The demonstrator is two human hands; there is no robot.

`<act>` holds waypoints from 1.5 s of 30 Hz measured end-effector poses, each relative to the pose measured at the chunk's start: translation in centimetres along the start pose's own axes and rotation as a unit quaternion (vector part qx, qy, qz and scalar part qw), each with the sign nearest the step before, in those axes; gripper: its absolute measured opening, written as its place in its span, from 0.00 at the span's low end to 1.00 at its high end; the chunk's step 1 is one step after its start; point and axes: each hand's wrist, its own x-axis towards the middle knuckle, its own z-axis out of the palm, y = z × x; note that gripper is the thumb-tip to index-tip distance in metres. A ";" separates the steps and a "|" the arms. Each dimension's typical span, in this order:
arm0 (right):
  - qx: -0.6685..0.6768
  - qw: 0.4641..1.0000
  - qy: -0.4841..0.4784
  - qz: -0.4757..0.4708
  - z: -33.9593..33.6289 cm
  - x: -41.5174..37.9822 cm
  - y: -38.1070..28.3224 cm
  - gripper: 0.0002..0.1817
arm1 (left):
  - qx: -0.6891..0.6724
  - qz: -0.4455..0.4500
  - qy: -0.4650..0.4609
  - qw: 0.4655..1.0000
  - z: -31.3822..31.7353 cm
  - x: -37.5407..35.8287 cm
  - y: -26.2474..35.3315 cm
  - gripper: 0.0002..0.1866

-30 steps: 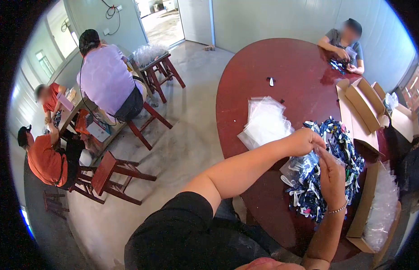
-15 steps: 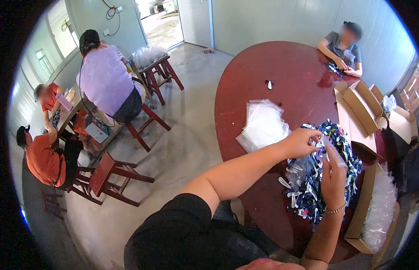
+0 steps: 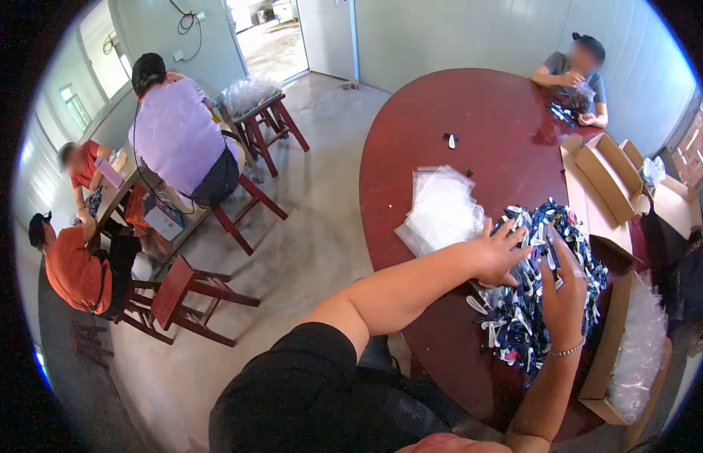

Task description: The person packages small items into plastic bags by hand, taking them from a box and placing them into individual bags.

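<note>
A heap of small dark-blue and white clips, which look like hair clips [image 3: 521,325], lies on the dark red table [image 3: 412,113]. Over the heap's left upper edge, my left hand [image 3: 501,255] has its fingers spread, with nothing held in them. My right hand [image 3: 564,298], with a beaded bracelet at the wrist, is above the right part of the heap. Its thumb and fingers close around dark clips and what looks like clear plastic; the exact number is hidden. A stack of clear plastic bags [image 3: 442,211] lies left of my left hand.
A cardboard box of clear bags [image 3: 638,347] stands right of the heap. Cardboard trays [image 3: 608,177] lie behind it. One loose clip [image 3: 451,140] is farther up the table. A co-worker [image 3: 582,75] sits at the far end; others sit at a table on the left.
My left hand has opened from a pinch near my right fingers and drawn back left, spreading over the heap. The far co-worker has raised one hand with a clear bag.
</note>
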 end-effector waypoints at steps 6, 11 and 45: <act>-0.019 1.000 0.005 -0.022 -0.1 0.0 0.3 0.21 | 0.030 -0.041 0.097 0.994 -0.3 0.1 -2.3 0.40; -0.034 0.999 0.000 -0.020 -0.2 0.0 0.3 0.21 | 0.057 -0.064 0.169 0.982 -0.3 0.5 -3.0 0.41; -0.022 1.000 -0.008 -0.004 -0.1 -0.6 1.4 0.09 | -0.450 -0.003 0.139 0.882 -1.5 1.0 -4.3 0.32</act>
